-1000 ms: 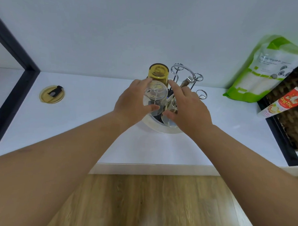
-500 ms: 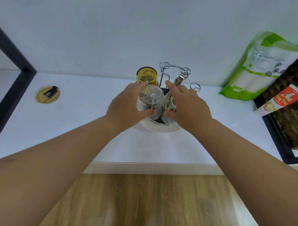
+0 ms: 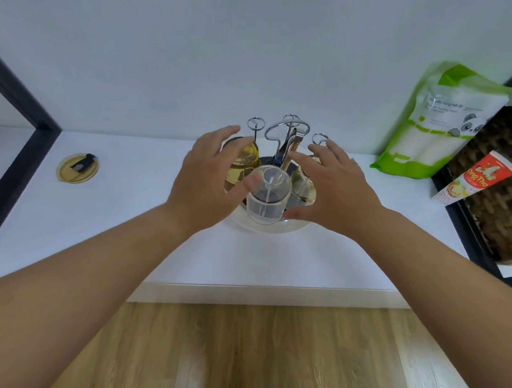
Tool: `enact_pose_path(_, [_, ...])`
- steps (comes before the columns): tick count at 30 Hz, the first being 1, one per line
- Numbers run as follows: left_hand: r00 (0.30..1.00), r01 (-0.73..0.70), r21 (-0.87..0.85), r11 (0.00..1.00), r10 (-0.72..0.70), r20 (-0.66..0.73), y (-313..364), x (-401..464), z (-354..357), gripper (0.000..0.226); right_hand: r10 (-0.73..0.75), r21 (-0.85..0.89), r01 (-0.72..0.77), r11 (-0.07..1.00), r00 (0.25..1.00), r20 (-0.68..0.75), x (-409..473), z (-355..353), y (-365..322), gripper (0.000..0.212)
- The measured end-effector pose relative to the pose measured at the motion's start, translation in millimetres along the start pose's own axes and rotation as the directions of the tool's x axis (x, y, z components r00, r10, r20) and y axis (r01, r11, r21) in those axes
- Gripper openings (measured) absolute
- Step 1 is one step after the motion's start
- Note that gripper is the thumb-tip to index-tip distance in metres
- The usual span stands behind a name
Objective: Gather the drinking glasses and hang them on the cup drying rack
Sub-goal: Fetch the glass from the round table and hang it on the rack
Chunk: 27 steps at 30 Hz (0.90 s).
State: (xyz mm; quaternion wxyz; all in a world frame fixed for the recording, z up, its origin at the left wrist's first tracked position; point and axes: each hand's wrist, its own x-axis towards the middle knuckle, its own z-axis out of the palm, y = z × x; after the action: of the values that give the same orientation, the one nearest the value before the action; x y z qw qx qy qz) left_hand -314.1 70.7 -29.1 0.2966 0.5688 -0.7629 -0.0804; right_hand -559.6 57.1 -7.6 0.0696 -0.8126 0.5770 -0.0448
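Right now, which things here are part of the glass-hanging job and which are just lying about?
Job:
clear glass on a peg
yellow glass
third glass
cup drying rack

Lying about:
yellow lid
green pouch
red-and-white tube

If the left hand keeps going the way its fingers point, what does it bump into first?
Probably the yellow glass hanging upside down on the rack. The left hand has its fingers spread, pointing up and away just over that glass. Depth is hard to judge, so they may pass above it toward the wall.
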Motion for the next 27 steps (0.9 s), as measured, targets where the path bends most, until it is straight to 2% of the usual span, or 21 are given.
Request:
enact_pose_path(3, [0.999,0.021,-0.016,1.000,-0.021,0.026,0.5,4.5,3.8,0.051,0.022,0.075,-0.023,0.997,1.000,0.014,-1.3,-0.6,-3.7,0.117])
enact_pose_path(7, [0.988,0.112,-0.033,0.993,-0.108,0.107,-1.5,7.6,11.8,0.051,0.050,0.078,-0.052,0.996,0.998,0.026,0.1,2.5,-8.1,0.122])
enact_pose_path(11, [0.972,0.180,-0.046,0.982,-0.171,0.162,-9.4,9.7,19.0,0.049,0.043,0.102,-0.039,0.994,0.998,-0.039,-2.7,12.5,-24.7,0.116])
enact_pose_path(17, [0.976,0.202,-0.014,0.979,-0.201,0.080,-12.8,10.6,21.8,0.045,0.080,0.171,-0.072,0.983,0.996,-0.036,-3.0,27.2,-28.1,0.096])
enact_pose_path(27, [0.981,0.186,0.001,0.983,-0.186,0.062,-12.4,6.8,22.0,0.044,0.047,0.161,-0.043,0.986,0.999,-0.023,-4.1,27.4,-15.9,0.094])
